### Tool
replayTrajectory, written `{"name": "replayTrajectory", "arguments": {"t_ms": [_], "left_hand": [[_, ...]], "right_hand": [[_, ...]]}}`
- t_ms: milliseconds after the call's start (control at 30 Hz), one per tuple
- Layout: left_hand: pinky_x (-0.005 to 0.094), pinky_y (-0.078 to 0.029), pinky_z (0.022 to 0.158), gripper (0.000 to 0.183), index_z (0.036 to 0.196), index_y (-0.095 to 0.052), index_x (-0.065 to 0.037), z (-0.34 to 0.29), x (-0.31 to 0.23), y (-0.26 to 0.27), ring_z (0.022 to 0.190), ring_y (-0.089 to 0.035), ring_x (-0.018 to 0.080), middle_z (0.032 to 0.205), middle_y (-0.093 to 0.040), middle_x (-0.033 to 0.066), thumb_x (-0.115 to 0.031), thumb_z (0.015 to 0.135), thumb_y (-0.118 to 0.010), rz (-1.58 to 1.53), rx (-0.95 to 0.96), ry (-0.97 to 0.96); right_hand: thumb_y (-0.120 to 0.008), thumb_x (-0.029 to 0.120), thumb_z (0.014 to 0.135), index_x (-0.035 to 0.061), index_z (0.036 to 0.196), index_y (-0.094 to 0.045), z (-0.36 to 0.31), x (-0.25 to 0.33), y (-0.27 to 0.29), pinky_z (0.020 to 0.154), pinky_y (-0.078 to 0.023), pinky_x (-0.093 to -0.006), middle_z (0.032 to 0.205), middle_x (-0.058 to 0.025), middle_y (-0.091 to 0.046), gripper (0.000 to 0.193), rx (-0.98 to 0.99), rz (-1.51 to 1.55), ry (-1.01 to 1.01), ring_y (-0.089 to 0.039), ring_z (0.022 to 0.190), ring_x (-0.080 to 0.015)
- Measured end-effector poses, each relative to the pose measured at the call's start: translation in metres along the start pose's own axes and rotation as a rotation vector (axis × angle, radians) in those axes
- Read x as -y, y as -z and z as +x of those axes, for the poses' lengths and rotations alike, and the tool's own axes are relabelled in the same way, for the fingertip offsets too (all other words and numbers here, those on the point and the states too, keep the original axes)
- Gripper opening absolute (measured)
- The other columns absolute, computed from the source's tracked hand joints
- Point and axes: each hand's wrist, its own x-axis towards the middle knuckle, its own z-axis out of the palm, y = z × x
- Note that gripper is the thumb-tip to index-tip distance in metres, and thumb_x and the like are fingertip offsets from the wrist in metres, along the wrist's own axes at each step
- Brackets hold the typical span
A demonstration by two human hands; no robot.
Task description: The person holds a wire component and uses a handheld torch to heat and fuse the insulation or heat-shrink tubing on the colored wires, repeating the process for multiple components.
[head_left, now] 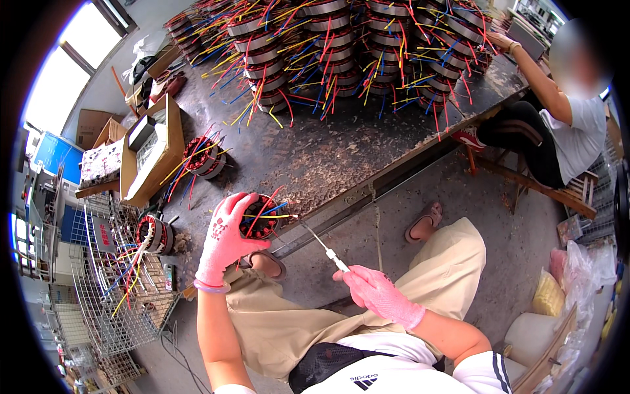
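Note:
My left hand (226, 240), in a pink glove, is wrapped around a motor stator (268, 225) at the near edge of the bench. Red, yellow and blue lead wires stick out of the stator's bore. My right hand (380, 293), also pink-gloved, is closed around the white handle of a thin rod-like tool (336, 259). Its slim shaft slants up and left toward the stator, the end close to the wires; whether it touches is too fine to tell. Another stator (205, 159) with coloured leads lies farther back on the bench.
Tall stacks of wired stators (328, 46) crowd the far side of the bench (308, 151). At left are a wooden box (154, 161), a stator with white lacing (156, 235) and a wire rack (98, 289). Another person (558, 125) sits at right, a hand by the stacks.

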Motion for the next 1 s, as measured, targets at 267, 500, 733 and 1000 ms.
{"name": "replayTrajectory", "arguments": {"t_ms": [267,500,733,1000], "left_hand": [[0.0449,-0.040,0.105,0.089,0.130,-0.055,-0.009,-0.0003,0.0007,0.0000,0.122,-0.049,0.0375,0.129,-0.054,0.0143,-0.022,0.048,-0.088,0.006,0.001,-0.002],[0.0447,-0.040,0.106,0.089,0.130,-0.054,-0.009,-0.0003,0.0011,-0.0009,0.122,-0.049,0.0371,0.129,-0.053,0.0145,-0.022,0.048,-0.088,0.013,-0.004,-0.008],[0.0448,-0.039,0.106,0.089,0.130,-0.054,-0.009,-0.0012,0.0007,-0.0003,0.122,-0.048,0.0371,0.129,-0.053,0.0145,-0.022,0.049,-0.088,0.008,0.003,0.002],[0.0433,-0.040,0.104,0.089,0.130,-0.054,-0.006,-0.0006,0.0002,0.0006,0.121,-0.050,0.0359,0.129,-0.054,0.0143,-0.017,0.048,-0.087,0.007,-0.008,-0.014]], "right_hand": [[-0.045,0.029,0.104,0.0040,0.119,-0.061,0.0003,-0.0003,0.0006,0.043,-0.025,-0.0221,0.058,0.0052,-0.042,0.033,-0.008,-0.032,0.011,-0.034,0.046,-0.0035],[-0.045,0.028,0.104,0.0037,0.119,-0.061,0.0023,-0.0069,0.0007,0.043,-0.025,-0.0222,0.057,0.0050,-0.042,0.033,-0.007,0.023,0.016,-0.034,0.047,-0.0035],[-0.046,0.027,0.103,0.0027,0.117,-0.062,0.0012,-0.0015,0.0001,0.044,-0.027,-0.0225,0.058,0.0048,-0.042,0.032,-0.015,-0.015,0.011,-0.035,0.048,-0.0038],[-0.045,0.030,0.104,0.0044,0.120,-0.060,0.0007,0.0008,0.0004,0.042,-0.025,-0.0218,0.058,0.0047,-0.043,0.034,-0.015,-0.046,-0.004,-0.033,0.045,-0.0033]]}}
